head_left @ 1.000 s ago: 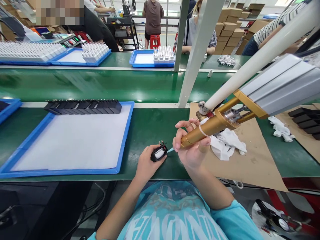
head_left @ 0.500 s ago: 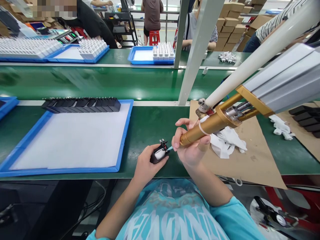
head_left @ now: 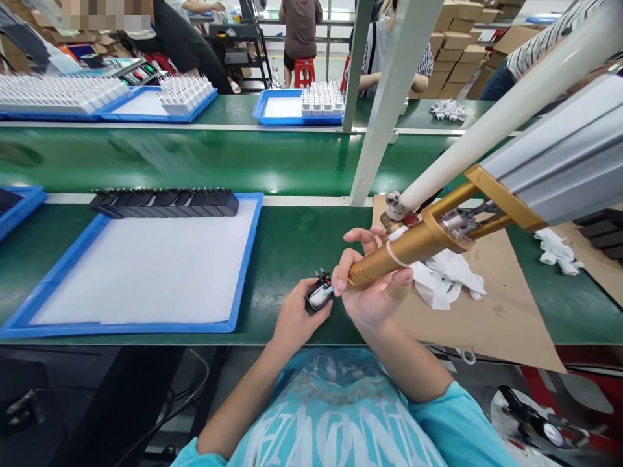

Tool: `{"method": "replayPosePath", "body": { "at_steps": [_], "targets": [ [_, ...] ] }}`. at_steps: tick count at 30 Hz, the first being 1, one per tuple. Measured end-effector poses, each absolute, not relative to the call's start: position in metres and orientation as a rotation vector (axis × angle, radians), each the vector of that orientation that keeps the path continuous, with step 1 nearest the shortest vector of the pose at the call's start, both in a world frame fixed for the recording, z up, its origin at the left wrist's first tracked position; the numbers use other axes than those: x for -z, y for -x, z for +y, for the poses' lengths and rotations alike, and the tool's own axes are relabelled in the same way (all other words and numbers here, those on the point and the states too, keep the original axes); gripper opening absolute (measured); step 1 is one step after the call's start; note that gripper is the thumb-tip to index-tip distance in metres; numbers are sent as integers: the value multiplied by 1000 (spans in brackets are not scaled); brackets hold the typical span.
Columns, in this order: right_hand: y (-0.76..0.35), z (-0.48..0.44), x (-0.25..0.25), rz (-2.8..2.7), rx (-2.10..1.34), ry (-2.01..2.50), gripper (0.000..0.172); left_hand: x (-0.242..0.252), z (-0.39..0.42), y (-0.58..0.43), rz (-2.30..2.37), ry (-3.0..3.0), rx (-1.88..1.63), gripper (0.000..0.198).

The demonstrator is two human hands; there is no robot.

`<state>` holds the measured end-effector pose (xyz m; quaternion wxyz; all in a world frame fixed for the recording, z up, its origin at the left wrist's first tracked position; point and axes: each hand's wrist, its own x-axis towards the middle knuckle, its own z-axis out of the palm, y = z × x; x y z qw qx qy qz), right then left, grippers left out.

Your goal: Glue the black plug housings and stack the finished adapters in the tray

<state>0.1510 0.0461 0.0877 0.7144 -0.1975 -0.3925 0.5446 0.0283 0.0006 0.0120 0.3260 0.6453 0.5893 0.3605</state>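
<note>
A smooth, softly gleaming gold metal is shown by the tool [head_left: 419, 241], which is topped by a silver-grey housing [head_left: 567, 155] with ridged, satin metal sides. A glossy white coat is borne by the rod [head_left: 496, 107], while bare, shiny metal is seen at the joint [head_left: 395, 206]. The case [head_left: 312, 307] appears to be made of smooth black plastic. Blue plastic with a slight sheen is seen in the tray [head_left: 249, 259], which is lined with matt white paper [head_left: 150, 272]. The green bench [head_left: 287, 243] is dulled and scuffed; the green belt [head_left: 209, 165] is glossy. Matt brown cardboard [head_left: 506, 318] is overlaid by creased white cloth [head_left: 452, 275].
</note>
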Motion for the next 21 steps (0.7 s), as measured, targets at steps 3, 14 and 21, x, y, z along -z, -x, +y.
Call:
{"method": "replayPosePath", "body": {
  "at_steps": [3, 14, 21],
  "targets": [
    [-147, 46, -89, -871, -1224, 397, 45, -16, 2, -34, 1491, -1680, -1000, 27],
    [-144, 47, -89, -896, -1229, 399, 46, -18, 5, -37, 1490, -1700, -1108, 25],
    [-148, 52, -87, -846, -1141, 400, 39, -8, 18, -21, 1586, -1696, -864, 30]
  ]
}}
